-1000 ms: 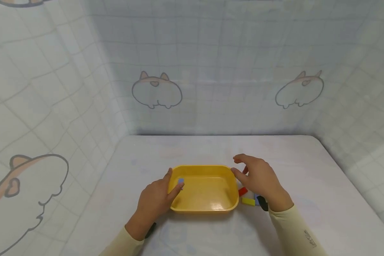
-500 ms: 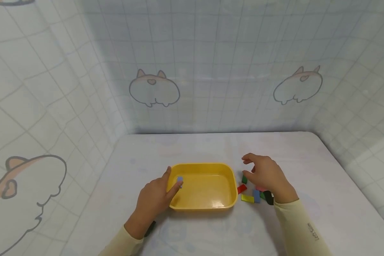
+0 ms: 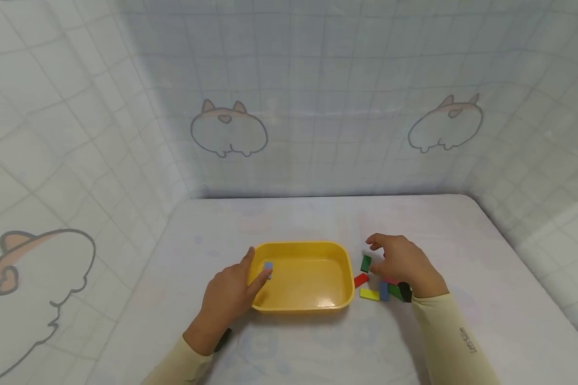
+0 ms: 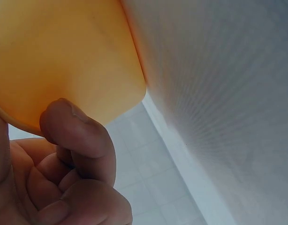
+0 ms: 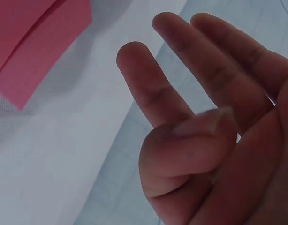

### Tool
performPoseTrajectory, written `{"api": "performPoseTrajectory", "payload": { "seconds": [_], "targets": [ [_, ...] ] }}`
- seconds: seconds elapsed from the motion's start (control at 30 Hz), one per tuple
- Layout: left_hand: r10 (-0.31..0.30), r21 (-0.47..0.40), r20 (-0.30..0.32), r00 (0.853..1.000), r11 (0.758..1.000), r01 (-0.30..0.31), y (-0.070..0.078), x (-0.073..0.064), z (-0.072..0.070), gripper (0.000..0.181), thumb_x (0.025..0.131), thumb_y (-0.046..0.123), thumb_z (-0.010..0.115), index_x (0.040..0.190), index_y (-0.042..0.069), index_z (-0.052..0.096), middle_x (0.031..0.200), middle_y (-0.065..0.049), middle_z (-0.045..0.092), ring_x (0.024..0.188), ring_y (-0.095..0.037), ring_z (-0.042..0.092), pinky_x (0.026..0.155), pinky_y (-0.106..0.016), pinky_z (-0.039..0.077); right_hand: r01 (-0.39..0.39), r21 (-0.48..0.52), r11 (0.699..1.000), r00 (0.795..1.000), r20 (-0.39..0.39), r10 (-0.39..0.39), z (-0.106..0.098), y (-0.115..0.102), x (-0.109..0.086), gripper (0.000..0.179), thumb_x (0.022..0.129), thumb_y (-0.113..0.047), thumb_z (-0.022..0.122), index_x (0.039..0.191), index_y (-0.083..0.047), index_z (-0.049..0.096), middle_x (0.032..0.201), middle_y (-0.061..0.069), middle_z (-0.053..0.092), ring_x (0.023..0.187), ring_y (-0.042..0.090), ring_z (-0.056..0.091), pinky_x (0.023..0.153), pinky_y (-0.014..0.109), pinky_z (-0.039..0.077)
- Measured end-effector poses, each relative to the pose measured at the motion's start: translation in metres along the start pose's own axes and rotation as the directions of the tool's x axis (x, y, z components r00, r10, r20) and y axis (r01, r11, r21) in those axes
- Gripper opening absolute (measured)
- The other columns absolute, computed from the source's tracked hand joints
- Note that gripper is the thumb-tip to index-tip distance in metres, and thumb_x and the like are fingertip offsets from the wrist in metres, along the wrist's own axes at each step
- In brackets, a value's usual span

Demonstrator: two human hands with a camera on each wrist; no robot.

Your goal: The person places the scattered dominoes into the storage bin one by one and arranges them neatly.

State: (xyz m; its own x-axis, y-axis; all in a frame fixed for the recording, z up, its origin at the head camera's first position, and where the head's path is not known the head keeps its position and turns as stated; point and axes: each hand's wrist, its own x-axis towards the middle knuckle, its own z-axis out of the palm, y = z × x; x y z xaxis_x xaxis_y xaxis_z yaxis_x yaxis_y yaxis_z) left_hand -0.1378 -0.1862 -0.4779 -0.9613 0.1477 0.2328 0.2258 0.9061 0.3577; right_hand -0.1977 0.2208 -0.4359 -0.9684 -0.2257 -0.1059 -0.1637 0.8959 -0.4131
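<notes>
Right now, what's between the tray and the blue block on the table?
The yellow block lies between the tray and that blue block, as the head view shows.

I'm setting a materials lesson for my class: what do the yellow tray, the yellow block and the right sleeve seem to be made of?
Yellow tray: most likely plastic, smooth and glossy; its floor catches a bright highlight.
Yellow block: painted wood or plastic; its even colour and straight edges leave that open.
Right sleeve: apparently thin matte fabric; close-fitting, without shine.

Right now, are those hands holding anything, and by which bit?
The left hand holds the yellow tray by its left rim; the right hand holds nothing.
</notes>
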Motion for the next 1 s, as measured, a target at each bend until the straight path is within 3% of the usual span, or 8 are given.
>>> {"api": "performPoseTrajectory", "payload": {
  "seconds": [0.1, 0.3, 0.57, 0.8, 1.0],
  "targets": [
    [-0.008, -0.009, 0.009, 1.0, 1.0, 0.008, -0.001, 0.0, -0.001, 0.086, 0.104, 0.074, 0.04, 0.159, 0.008, 0.047, 0.075, -0.001, 0.063, 0.057, -0.014, 0.055, 0.045, -0.03, 0.041, -0.018, 0.006, 1.0, 1.0, 0.02, 0.018, 0.002, -0.001, 0.001, 0.061, 0.082, -0.021, 0.082, 0.14, -0.019, 0.065, 0.124, 0.0, 0.073, 0.098, 0.023, 0.064, 0.083, 0.048, 0.057],
    [-0.033, -0.002, 0.029, 0.999, 0.999, 0.033, -0.002, -0.002, 0.0, 0.089, 0.102, 0.078, 0.036, 0.16, 0.011, 0.047, 0.094, -0.009, 0.074, 0.071, -0.023, 0.068, 0.049, -0.032, 0.045, -0.047, -0.007, 0.999, 0.997, 0.055, 0.047, 0.008, 0.0, 0.003, 0.062, 0.079, -0.02, 0.084, 0.138, -0.023, 0.066, 0.123, -0.004, 0.073, 0.109, 0.026, 0.062, 0.09, 0.052, 0.054],
    [-0.052, -0.016, 0.043, 0.998, 0.998, 0.053, -0.001, -0.005, -0.002, 0.087, 0.102, 0.076, 0.038, 0.16, 0.011, 0.047, 0.084, -0.006, 0.069, 0.063, -0.017, 0.06, 0.046, -0.03, 0.042, -0.064, 0.0, 0.998, 0.993, 0.099, 0.063, 0.012, 0.001, 0.007, 0.063, 0.076, -0.018, 0.088, 0.135, -0.024, 0.067, 0.121, -0.006, 0.072, 0.107, 0.024, 0.06, 0.091, 0.052, 0.055],
    [-0.019, -0.012, 0.009, 1.0, 1.0, 0.02, 0.002, -0.002, -0.002, 0.084, 0.104, 0.072, 0.043, 0.158, 0.009, 0.049, 0.091, -0.009, 0.073, 0.068, -0.02, 0.066, 0.047, -0.03, 0.043, -0.073, -0.001, 0.997, 0.993, 0.096, 0.072, 0.012, 0.005, 0.011, 0.066, 0.073, -0.02, 0.092, 0.134, -0.026, 0.068, 0.12, -0.007, 0.071, 0.104, 0.023, 0.06, 0.09, 0.051, 0.056],
    [-0.034, -0.015, 0.025, 0.999, 0.999, 0.034, 0.002, 0.0, -0.002, 0.084, 0.103, 0.074, 0.041, 0.159, 0.01, 0.048, 0.09, -0.009, 0.072, 0.064, -0.017, 0.062, 0.046, -0.029, 0.043, -0.077, 0.012, 0.997, 0.993, 0.094, 0.075, 0.014, 0.005, 0.013, 0.068, 0.072, -0.022, 0.095, 0.134, -0.026, 0.068, 0.12, -0.007, 0.072, 0.103, 0.022, 0.06, 0.09, 0.052, 0.056]
  ]
}}
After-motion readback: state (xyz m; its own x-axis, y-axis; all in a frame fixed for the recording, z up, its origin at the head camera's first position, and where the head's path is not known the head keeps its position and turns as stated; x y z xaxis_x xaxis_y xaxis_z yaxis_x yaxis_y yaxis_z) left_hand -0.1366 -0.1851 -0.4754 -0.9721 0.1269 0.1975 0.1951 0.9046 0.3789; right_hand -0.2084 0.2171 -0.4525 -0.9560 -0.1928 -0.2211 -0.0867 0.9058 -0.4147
